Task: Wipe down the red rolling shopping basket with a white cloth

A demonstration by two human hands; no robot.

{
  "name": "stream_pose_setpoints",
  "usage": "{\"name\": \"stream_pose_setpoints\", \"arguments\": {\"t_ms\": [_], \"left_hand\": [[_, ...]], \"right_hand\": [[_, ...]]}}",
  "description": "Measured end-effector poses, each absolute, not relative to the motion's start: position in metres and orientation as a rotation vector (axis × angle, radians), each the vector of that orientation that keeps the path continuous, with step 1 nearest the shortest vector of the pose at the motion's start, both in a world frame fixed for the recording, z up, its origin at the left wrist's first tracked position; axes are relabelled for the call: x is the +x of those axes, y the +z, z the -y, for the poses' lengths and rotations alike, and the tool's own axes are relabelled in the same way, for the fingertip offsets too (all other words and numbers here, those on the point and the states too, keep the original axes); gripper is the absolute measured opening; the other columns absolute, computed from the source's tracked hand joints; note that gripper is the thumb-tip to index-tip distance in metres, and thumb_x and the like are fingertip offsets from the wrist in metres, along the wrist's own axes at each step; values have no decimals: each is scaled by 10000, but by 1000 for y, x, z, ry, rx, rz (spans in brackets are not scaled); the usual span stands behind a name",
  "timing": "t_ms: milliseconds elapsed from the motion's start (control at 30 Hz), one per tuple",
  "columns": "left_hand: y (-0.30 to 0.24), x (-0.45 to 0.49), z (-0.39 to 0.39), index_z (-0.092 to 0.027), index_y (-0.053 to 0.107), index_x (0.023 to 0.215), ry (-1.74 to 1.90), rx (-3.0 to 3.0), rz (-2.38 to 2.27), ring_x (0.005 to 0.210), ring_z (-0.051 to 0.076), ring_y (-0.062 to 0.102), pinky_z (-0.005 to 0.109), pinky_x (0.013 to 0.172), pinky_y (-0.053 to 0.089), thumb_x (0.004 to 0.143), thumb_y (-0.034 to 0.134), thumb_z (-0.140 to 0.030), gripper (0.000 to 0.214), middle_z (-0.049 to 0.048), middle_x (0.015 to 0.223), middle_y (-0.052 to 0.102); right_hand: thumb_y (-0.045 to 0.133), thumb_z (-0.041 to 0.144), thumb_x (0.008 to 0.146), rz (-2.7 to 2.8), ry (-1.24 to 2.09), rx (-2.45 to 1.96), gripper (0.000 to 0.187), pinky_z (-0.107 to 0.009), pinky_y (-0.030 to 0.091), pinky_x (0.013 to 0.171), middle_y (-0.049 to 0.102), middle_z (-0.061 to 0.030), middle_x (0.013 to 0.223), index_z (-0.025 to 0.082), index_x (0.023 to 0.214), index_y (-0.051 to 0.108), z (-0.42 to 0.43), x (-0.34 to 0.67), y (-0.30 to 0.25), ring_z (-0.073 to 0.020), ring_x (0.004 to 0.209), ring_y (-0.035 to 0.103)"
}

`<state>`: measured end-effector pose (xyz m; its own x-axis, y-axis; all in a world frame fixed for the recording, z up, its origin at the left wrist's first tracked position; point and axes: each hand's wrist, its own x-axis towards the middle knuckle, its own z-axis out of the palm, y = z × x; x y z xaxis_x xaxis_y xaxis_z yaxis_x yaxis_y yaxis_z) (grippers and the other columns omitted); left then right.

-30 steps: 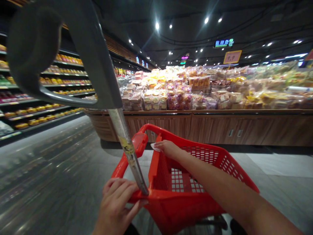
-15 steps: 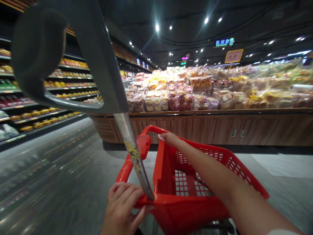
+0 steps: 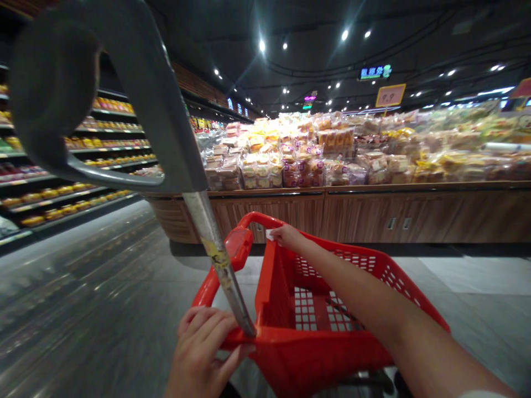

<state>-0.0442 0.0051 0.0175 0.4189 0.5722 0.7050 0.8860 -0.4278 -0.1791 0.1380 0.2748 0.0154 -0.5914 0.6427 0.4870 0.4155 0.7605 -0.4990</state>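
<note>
A red plastic shopping cart with a perforated basket stands before me. My left hand is wrapped round the near corner of its red frame, beside the foot of a metal pole. That pole rises to a grey plastic handle at the upper left. Across the basket reaches my right arm. My right hand is closed on a small white cloth or tissue, pressed against the upper edge of the cart's inner panel. Part of the basket is hidden under my forearm.
Wrapped bread and pastries are piled on a wooden display counter across the aisle. Stocked shelves line the left. A pink price sign stands above the goods. Grey tiled floor surrounds the cart.
The view has shifted slightly, so the pole, cart and counter appear a little further left. Both hands keep their grips; my right hand has barely moved along the panel edge.
</note>
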Motion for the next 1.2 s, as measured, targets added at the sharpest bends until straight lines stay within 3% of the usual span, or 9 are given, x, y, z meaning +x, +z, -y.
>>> {"name": "stream_pose_setpoints", "arguments": {"t_ms": [100,300,467,567,733,933,1033,1200], "left_hand": [[18,-43,-6,-237,601,827,-762,-2138,1243,764,191,585,356,845,316,660,733,-357,245,-25,783,673],[19,-40,-9,-239,609,811,-812,-2133,1254,755,190,583,354,842,310,654,737,-386,250,-27,777,674],[17,-38,-10,-234,610,794,-836,-2137,1307,758,188,582,355,837,313,659,735,-373,230,-28,772,673],[16,-38,-11,-232,608,786,-853,-2135,1338,754,188,577,356,835,317,659,734,-390,238,-28,763,675],[16,-38,-13,-241,613,788,-867,-2156,1365,757,189,577,357,831,311,670,723,-395,223,-33,760,679],[18,-36,-13,-245,627,780,-893,-2158,1400,767,194,578,359,832,312,661,732,-385,212,-33,766,682],[18,-37,-14,-253,637,787,-885,-2183,1416,771,191,576,354,825,316,672,722,-383,194,-35,774,683],[18,-38,-16,-243,637,776,-876,-2189,1475,800,209,571,370,844,319,680,711,-411,207,-12,792,686]], "right_hand": [[499,50,756,2411,361,-655,212,-215,377,650,660,-25,671,124,677,682,-250,140,15,-124,665,560],[509,48,790,2605,318,-300,319,-239,421,825,708,-4,956,239,981,679,-182,158,1,-144,896,596],[463,-2,795,2545,250,-376,357,-279,424,876,677,-44,1106,187,1019,668,-185,157,-1,-165,1005,599],[439,-17,799,2529,238,-409,367,-303,419,884,662,-59,1140,176,1005,673,-179,157,1,-169,1021,603],[458,-23,785,2657,340,-137,409,-263,391,920,669,9,1132,238,1027,660,-142,162,3,-122,1058,582],[449,-76,735,2582,245,-358,413,-288,387,910,660,-64,1146,160,996,665,-148,156,3,-155,1080,581],[469,-69,721,2613,289,-301,407,-260,395,899,689,-24,1087,187,954,682,-141,162,6,-138,1037,598],[479,-50,730,2449,423,-344,456,-259,414,891,689,-13,1082,199,1070,653,-94,180,19,-137,976,595]]}}
